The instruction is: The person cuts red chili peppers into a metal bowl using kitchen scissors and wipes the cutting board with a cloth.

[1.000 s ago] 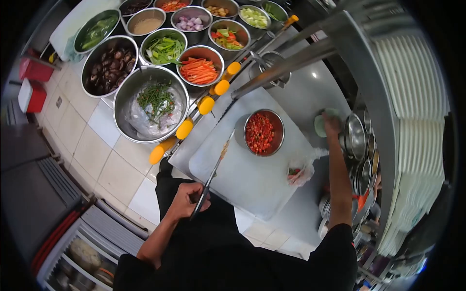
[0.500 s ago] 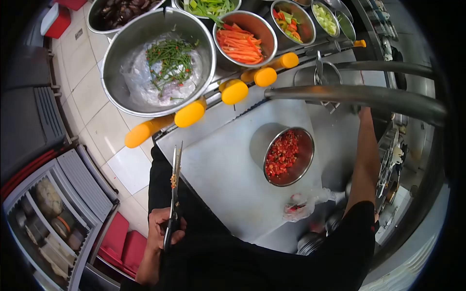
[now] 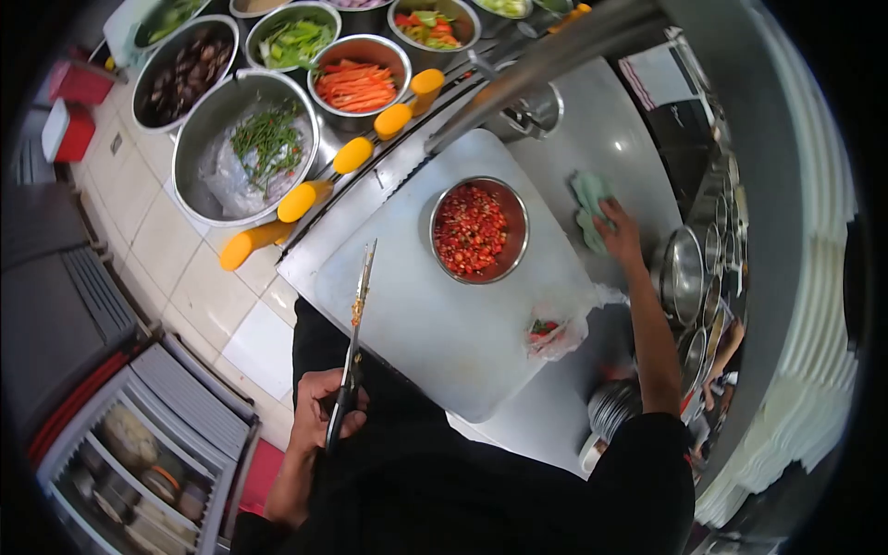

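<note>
My left hand (image 3: 324, 410) is closed around the dark handles of a pair of scissors (image 3: 359, 301), whose blades point up and away with bits of chopped food stuck on them. On the steel counter at the right, my right hand (image 3: 622, 228) touches a light green cloth (image 3: 590, 208), its fingers bent over the cloth's edge. Between my hands a steel bowl of chopped red chillies (image 3: 472, 227) sits on a white cutting board (image 3: 407, 305). A clear plastic bag (image 3: 558, 337) with some red and green pieces lies near the board's right edge.
Steel bowls hold carrot strips (image 3: 359, 85), green stalks in plastic (image 3: 266, 148), and dark mushrooms (image 3: 190, 76). Yellow handles (image 3: 303, 201) line the counter's far left edge. A metal bar (image 3: 536, 74) crosses above. Stacked bowls (image 3: 682, 277) stand right; another person's arm (image 3: 726, 350) shows beyond.
The view swung and came back. My right hand, earlier on the bunched cloth and then mostly hidden behind the bar, now shows on the spread cloth. The scissors point more upright.
</note>
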Action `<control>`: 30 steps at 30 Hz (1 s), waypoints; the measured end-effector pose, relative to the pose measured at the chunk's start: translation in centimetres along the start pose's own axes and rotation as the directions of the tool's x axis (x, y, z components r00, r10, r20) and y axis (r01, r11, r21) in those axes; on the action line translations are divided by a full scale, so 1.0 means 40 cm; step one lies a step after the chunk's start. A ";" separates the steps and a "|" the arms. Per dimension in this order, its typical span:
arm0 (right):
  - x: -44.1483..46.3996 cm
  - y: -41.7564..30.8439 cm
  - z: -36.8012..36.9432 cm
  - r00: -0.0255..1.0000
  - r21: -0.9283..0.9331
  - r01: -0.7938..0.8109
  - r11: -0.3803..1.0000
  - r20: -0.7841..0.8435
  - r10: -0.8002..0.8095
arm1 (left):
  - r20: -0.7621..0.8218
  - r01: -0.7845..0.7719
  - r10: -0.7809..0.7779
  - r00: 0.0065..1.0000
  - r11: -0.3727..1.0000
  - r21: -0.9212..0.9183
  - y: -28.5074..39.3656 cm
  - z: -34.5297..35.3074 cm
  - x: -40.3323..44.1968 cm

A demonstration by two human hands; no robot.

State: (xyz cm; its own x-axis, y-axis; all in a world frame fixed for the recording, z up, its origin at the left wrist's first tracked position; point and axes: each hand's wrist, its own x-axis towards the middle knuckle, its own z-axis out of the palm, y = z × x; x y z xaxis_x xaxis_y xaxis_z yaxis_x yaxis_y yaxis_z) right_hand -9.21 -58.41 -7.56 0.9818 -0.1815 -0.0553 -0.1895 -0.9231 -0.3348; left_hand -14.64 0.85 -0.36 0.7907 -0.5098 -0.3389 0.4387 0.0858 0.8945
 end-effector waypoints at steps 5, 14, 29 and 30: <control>-0.423 0.022 -0.017 0.764 -0.063 -0.642 0.764 -0.137 0.631 | 0.148 0.011 -0.019 0.989 0.998 0.057 0.082 -0.044 0.011; -0.952 -0.559 0.187 0.733 0.129 -0.625 0.770 -0.244 0.635 | 0.333 0.084 -0.136 0.933 0.982 0.168 0.181 -0.167 0.047; -0.848 -0.584 0.091 0.586 -0.175 -0.685 0.707 -0.710 0.391 | 0.402 -0.074 -0.145 0.904 0.873 0.481 0.174 -0.240 0.103; -0.756 -0.605 0.112 0.548 0.030 -0.598 0.801 -0.714 0.436 | 0.394 -0.069 -0.149 0.907 0.870 0.488 0.175 -0.233 0.104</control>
State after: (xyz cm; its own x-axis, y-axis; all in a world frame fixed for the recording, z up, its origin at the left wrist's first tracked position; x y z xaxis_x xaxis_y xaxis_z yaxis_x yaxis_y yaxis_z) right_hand -34.26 -29.06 -2.00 0.4484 -0.7440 0.4955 -0.7388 -0.6204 -0.2631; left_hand -4.30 7.30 1.79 0.4838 -0.8123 -0.3257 0.1191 -0.3076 0.9440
